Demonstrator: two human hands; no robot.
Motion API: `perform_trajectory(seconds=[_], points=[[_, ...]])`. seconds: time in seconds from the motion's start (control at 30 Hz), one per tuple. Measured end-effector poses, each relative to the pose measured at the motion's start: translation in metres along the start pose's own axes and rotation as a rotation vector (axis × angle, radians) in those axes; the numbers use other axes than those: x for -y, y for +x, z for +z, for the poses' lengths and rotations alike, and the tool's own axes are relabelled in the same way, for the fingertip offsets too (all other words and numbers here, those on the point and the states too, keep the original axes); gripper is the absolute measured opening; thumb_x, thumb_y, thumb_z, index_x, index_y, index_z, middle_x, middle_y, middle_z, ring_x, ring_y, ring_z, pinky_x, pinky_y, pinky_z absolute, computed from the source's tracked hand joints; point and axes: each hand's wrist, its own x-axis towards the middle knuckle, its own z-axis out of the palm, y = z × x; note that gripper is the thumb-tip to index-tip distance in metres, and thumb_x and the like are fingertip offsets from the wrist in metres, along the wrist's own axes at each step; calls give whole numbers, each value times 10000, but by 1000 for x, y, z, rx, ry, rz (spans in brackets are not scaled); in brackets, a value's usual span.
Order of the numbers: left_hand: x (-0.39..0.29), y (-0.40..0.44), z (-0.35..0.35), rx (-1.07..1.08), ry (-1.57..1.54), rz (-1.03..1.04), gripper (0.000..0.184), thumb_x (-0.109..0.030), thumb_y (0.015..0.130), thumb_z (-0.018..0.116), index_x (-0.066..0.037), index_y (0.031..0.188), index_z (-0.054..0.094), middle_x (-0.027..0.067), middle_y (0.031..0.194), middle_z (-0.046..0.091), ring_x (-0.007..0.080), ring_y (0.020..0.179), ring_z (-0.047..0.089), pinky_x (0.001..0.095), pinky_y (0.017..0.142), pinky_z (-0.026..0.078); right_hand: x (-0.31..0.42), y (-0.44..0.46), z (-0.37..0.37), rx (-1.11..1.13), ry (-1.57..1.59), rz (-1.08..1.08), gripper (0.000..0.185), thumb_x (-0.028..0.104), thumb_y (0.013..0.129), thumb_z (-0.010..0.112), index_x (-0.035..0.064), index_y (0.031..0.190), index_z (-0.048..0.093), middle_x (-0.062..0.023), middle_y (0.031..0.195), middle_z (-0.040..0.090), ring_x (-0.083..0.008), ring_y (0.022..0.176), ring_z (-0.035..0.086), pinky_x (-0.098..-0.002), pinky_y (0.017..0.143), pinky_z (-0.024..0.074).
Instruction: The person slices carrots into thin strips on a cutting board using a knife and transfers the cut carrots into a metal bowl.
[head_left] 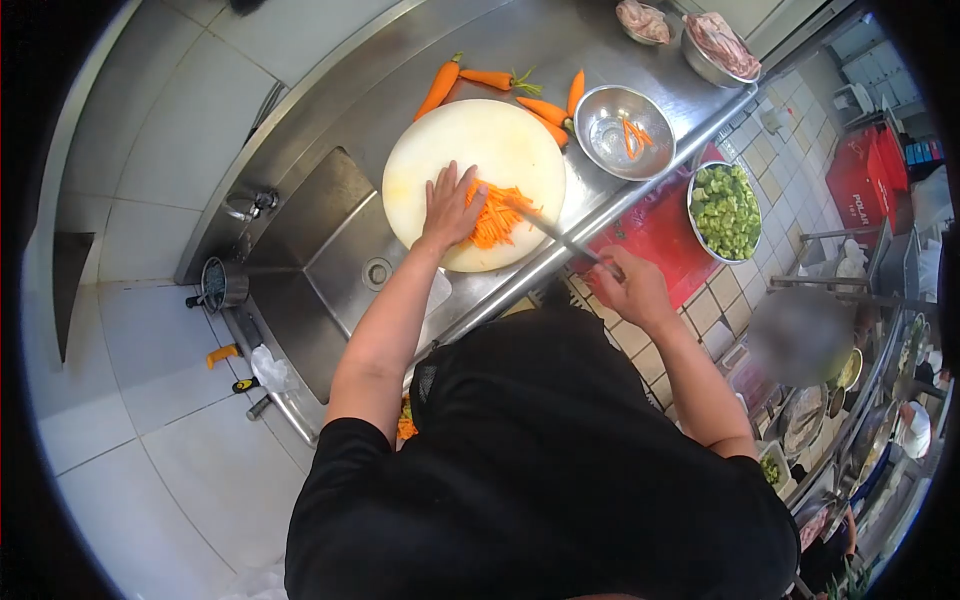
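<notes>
A round white cutting board (430, 150) lies partly over the sink, with a heap of shredded carrot strips (495, 217) on it. Against the left side of that heap rests my left hand (450, 207), fingers stretched out and apart, some touching the strips. My right hand (635, 288) is closed round the handle of a knife (563, 240), whose blade reaches over the board's edge into the carrot strips. Behind the board lie several whole carrots (440, 90). A steel bowl (612, 160) beside them holds a few carrot strips.
A bowl of chopped green vegetable (725, 210) stands on a red board (655, 235) to the right. Two bowls of raw meat (720, 45) are at the far corner. The sink (325, 270) and its tap (250, 205) are at the left.
</notes>
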Motion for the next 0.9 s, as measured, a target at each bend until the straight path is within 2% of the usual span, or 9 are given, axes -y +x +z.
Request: perform_trajectory(seconds=[0.13, 0.27, 0.37, 0.47, 0.6, 0.67, 0.73, 0.77, 0.9], points=[[-14, -13, 10, -32, -181, 123, 730, -589, 993, 484, -98, 1528, 406, 269, 1606, 278, 415, 1508, 222, 545, 1229, 118, -43, 2, 31, -57, 315, 339, 243, 243, 1007, 579, 18, 917, 590, -154, 705, 628, -294, 691, 665, -417, 662, 505], [-33, -26, 11, -348, -292, 152, 844, -599, 926, 603, -55, 1527, 368, 289, 1541, 353, 449, 1435, 314, 548, 1204, 187, -80, 9, 69, -28, 414, 343, 267, 256, 1032, 551, 17, 918, 583, -93, 661, 590, -199, 577, 604, -377, 568, 488], [-58, -26, 21, -247, -35, -162, 1048, -742, 775, 671, -141, 1562, 328, 273, 1606, 247, 478, 1478, 218, 607, 1204, 130, -54, 21, 79, 118, 651, 505, 270, 267, 1049, 529, 30, 926, 569, -33, 643, 556, -135, 429, 506, -307, 398, 402], [-87, -25, 17, -191, 59, -235, 1046, -753, 763, 670, -217, 1583, 303, 263, 1617, 235, 459, 1491, 207, 596, 1216, 109, -32, 42, 85, 192, 605, 469, 270, 260, 1045, 528, 15, 939, 569, -43, 631, 558, -145, 442, 522, -332, 407, 423], [-78, -16, 31, -222, 22, -202, 831, -656, 818, 659, -242, 1510, 460, 234, 1608, 283, 451, 1485, 227, 569, 1226, 121, -14, 64, 103, 175, 469, 323, 289, 269, 1029, 540, -15, 1005, 588, -112, 659, 599, -186, 452, 564, -367, 418, 445], [-64, -14, 41, -306, -28, -130, 720, -541, 833, 682, -191, 1445, 539, 235, 1577, 341, 437, 1461, 278, 552, 1220, 170, -7, 70, 110, 229, 433, 398, 306, 280, 1024, 545, -22, 1035, 594, -154, 681, 624, -210, 458, 589, -375, 429, 454], [-56, -14, 46, -398, -140, -108, 638, -419, 824, 700, -123, 1378, 589, 237, 1550, 378, 421, 1432, 329, 514, 1204, 242, -10, 71, 130, 185, 426, 231, 306, 283, 1021, 544, -18, 1041, 601, -157, 690, 638, -227, 497, 623, -377, 475, 476], [-53, -15, 49, -398, -142, -104, 638, -419, 824, 700, -123, 1378, 589, 237, 1550, 378, 421, 1432, 329, 514, 1204, 242, -7, 70, 134, 207, 393, 265, 310, 282, 1014, 547, -22, 1030, 608, -167, 712, 646, -261, 607, 658, -400, 587, 509], [-47, -12, 49, -516, -276, -136, 489, -278, 792, 714, -53, 1225, 681, 234, 1510, 437, 417, 1397, 387, 471, 1171, 324, 20, 69, 133, 290, 595, 378, 303, 269, 1013, 541, -28, 1002, 600, -158, 695, 631, -251, 602, 638, -406, 607, 508]])
